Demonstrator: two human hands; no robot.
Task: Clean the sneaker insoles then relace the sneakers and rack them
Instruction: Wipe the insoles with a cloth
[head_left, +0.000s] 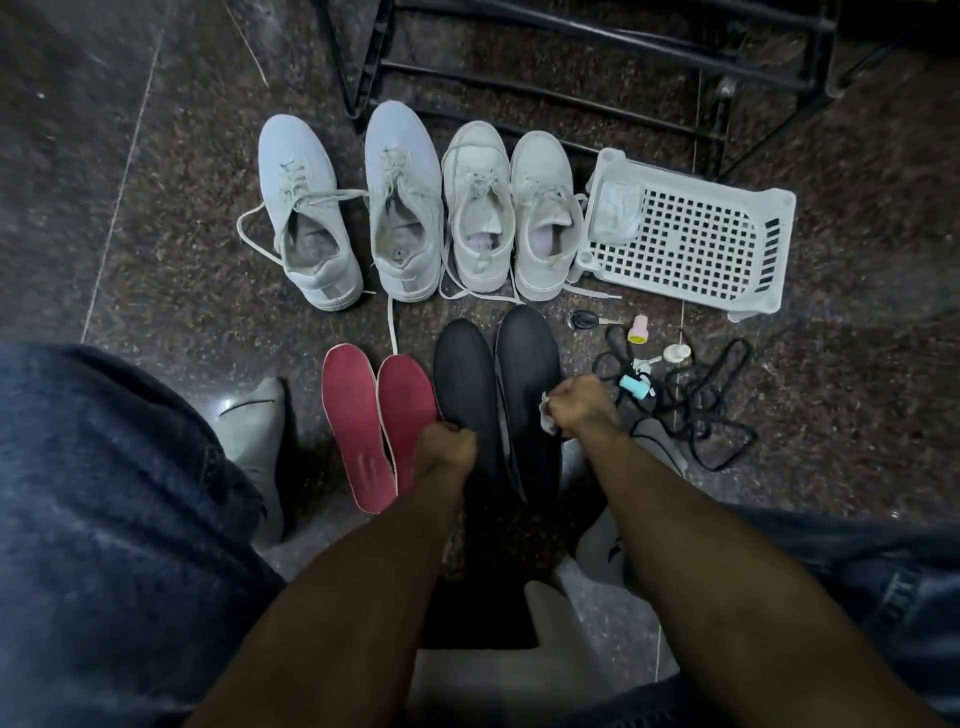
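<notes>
Head view: the left hand (445, 447) is curled on the near edge of a black insole (467, 384), fingers pinching it. A white wipe (548, 418) is gripped by the right hand (584, 405) over the second black insole (530, 374). Red insoles (374, 415) lie left of the fingers; sneakers (405, 208) beyond them, laces (696, 410) right.

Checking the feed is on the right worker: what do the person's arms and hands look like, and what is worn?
Both forearms are bare, with no sleeves in view. The left hand and right hand carry no gloves, and no watch, ring or band shows on either. Dark blue denim jeans cover the legs, and light grey socks are on the feet.
</notes>
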